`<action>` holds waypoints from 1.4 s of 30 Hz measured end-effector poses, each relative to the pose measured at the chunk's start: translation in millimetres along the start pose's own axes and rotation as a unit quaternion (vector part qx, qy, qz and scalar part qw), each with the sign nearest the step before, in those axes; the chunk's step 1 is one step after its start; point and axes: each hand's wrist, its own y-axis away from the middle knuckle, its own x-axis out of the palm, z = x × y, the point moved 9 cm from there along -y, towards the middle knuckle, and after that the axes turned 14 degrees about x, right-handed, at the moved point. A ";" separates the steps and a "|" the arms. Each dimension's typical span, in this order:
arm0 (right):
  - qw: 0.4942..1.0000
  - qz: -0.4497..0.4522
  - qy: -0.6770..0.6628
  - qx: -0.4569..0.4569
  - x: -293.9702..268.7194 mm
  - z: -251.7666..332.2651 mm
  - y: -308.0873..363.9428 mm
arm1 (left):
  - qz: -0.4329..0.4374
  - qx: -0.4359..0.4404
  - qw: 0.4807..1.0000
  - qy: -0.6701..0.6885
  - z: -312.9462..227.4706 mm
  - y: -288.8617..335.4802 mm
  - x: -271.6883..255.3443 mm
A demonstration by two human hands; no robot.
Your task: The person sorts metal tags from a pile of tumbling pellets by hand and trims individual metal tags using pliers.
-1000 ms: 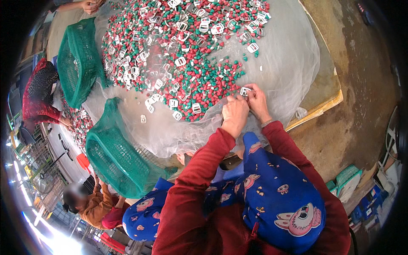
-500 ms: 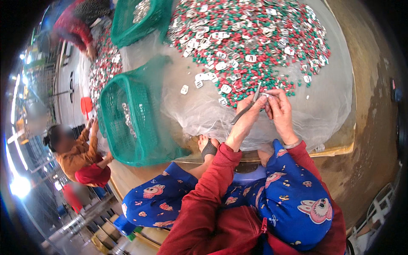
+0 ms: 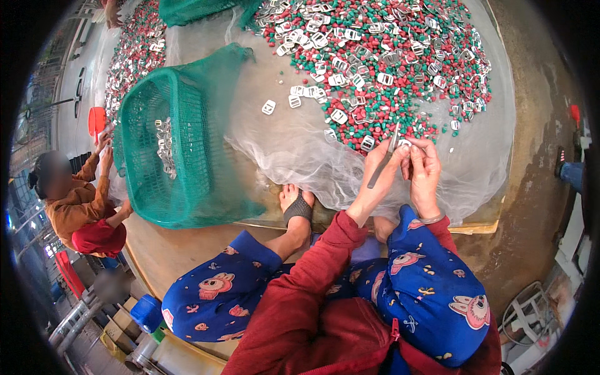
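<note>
My left hand holds a thin metal rod that slants up toward the pile. My right hand pinches a small silver buckle-like piece against the rod's upper end. Both hands hover at the near edge of a large heap of silver buckles mixed with red and green plastic bits. The heap lies on a sheet of white netting. My knees in blue patterned trousers and my sandalled foot are below the hands.
A green mesh basket holding several silver pieces lies tipped to the left. Another green basket sits at the top. A person in an orange top sits at the far left by a second heap. Bare concrete floor lies to the right.
The view has swung, so the heap and basket sit more to the right and lower. My hands stay together at the heap's edge, and the rod now stands out clearly in my left hand.
</note>
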 end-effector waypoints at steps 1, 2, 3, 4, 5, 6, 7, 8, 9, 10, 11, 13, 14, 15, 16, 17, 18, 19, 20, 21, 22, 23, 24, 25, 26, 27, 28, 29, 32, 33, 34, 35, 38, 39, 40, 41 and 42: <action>0.997 -0.008 0.072 -0.021 4.6 6.5 1.5 | -0.035 -0.005 0.999 0.014 -2.3 0.6 -7.2; 0.997 -0.009 0.075 -0.020 5.4 9.0 0.7 | -0.071 -0.010 0.997 0.027 -4.1 1.5 -14.4; 0.995 0.008 0.096 -0.016 12.1 10.1 -1.1 | -0.075 0.002 0.997 0.010 -7.9 0.7 -19.3; 0.993 0.024 0.116 -0.011 19.1 11.8 -2.3 | -0.076 0.001 0.997 0.010 -9.1 -0.9 -22.2; 0.991 0.017 0.132 -0.024 23.9 19.1 -1.5 | -0.072 -0.009 0.997 0.005 -8.6 -2.7 -23.9; 0.991 0.013 0.132 -0.025 22.8 17.9 -3.5 | -0.064 -0.020 0.998 0.001 -10.0 -4.5 -23.0; 0.993 0.011 0.115 -0.018 19.9 13.7 -6.3 | -0.057 -0.074 0.995 0.040 -8.1 -2.6 -20.2; 0.995 0.009 0.097 -0.011 17.0 11.0 -7.9 | -0.052 -0.075 0.995 0.040 -9.5 -2.8 -21.7; 0.997 0.007 0.082 0.000 15.1 8.5 -7.7 | -0.042 -0.109 0.990 0.079 -4.3 0.4 -19.4; 0.997 0.003 0.080 0.000 13.1 9.1 -7.3 | -0.032 -0.142 0.982 0.118 1.3 3.8 -13.9; 0.997 0.003 0.076 0.000 11.3 9.7 -7.3 | -0.054 -0.160 0.976 0.137 5.1 5.2 -12.2; 0.997 0.003 0.071 0.009 8.4 9.7 -5.7 | -0.059 -0.174 0.969 0.167 7.7 6.9 -8.2; 0.998 0.001 0.068 0.010 6.8 8.7 -5.1 | -0.066 -0.185 0.960 0.199 9.5 8.1 -6.1; 0.983 -0.029 0.168 -0.074 8.3 22.1 -1.5 | -0.049 -0.199 0.953 0.224 13.2 7.7 -3.5; 0.950 -0.059 0.266 -0.155 14.2 35.8 5.1 | -0.048 -0.200 0.953 0.223 15.8 7.9 -4.2; 0.940 -0.058 0.295 -0.159 15.8 41.6 8.2 | -0.047 -0.210 0.951 0.220 19.4 9.2 -5.3; 0.941 -0.060 0.294 -0.159 13.2 42.0 8.4 | -0.045 -0.221 0.950 0.216 20.0 9.9 -3.9; 0.916 -0.066 0.335 -0.210 15.8 47.5 13.4 | -0.043 -0.222 0.950 0.214 19.2 9.3 -2.4; 0.887 -0.072 0.375 -0.260 19.5 52.2 19.0 | -0.047 -0.233 0.945 0.226 19.3 9.6 -0.1; 0.887 -0.074 0.374 -0.259 17.9 51.7 19.9 | -0.052 -0.244 0.939 0.238 19.3 10.5 2.2; 0.875 -0.068 0.391 -0.276 20.1 52.0 22.9 | -0.056 -0.255 0.932 0.250 19.6 11.6 4.5; 0.863 -0.062 0.408 -0.292 22.5 52.0 25.9 | -0.056 -0.256 0.932 0.250 19.2 11.5 6.2; 0.863 -0.063 0.407 -0.291 21.4 51.0 25.7 | -0.060 -0.250 0.930 0.263 17.7 10.4 7.6; 0.846 -0.063 0.427 -0.313 23.8 51.1 28.0 | -0.065 -0.244 0.927 0.277 16.7 9.9 8.6; 0.828 -0.062 0.447 -0.334 26.8 51.2 30.9 | -0.065 -0.245 0.927 0.276 18.8 11.4 9.9; 0.828 -0.062 0.446 -0.334 28.4 51.2 31.6 | -0.079 -0.234 0.935 0.253 21.5 12.2 6.4; 0.858 -0.068 0.403 -0.311 24.5 52.0 29.6 | -0.092 -0.224 0.943 0.230 23.4 12.8 1.2; 0.885 -0.074 0.360 -0.288 20.4 51.8 27.6 | -0.070 -0.226 0.944 0.229 24.7 13.7 1.6; 0.923 -0.106 0.293 -0.226 3.5 47.7 18.2 | -0.086 -0.233 0.949 0.195 6.3 14.5 6.6; 0.925 -0.108 0.290 -0.221 5.9 53.0 20.1 | -0.085 -0.233 0.949 0.195 2.9 16.4 7.5; 0.925 -0.108 0.290 -0.221 5.5 52.5 20.2 | -0.085 -0.203 0.960 0.172 -3.5 15.2 5.2; 0.935 -0.107 0.279 -0.190 2.2 47.0 16.5 | -0.084 -0.173 0.970 0.148 -8.7 13.3 2.9; 0.962 -0.095 0.225 -0.125 -4.8 31.4 10.3 | -0.053 -0.163 0.975 0.143 1.4 12.1 1.1; 0.975 -0.085 0.184 -0.087 -8.9 23.9 7.9 | -0.053 -0.164 0.975 0.144 6.1 12.1 0.6; 0.975 -0.085 0.184 -0.087 -11.0 24.1 7.9 | -0.046 -0.166 0.977 0.125 10.9 12.0 0.3; 0.990 -0.061 0.124 -0.039 -13.8 16.0 4.1 | -0.039 -0.167 0.979 0.106 15.4 12.0 -0.7; 0.997 -0.036 0.062 0.010 -15.2 7.3 1.2 | -0.039 -0.168 0.979 0.106 17.4 12.0 -1.9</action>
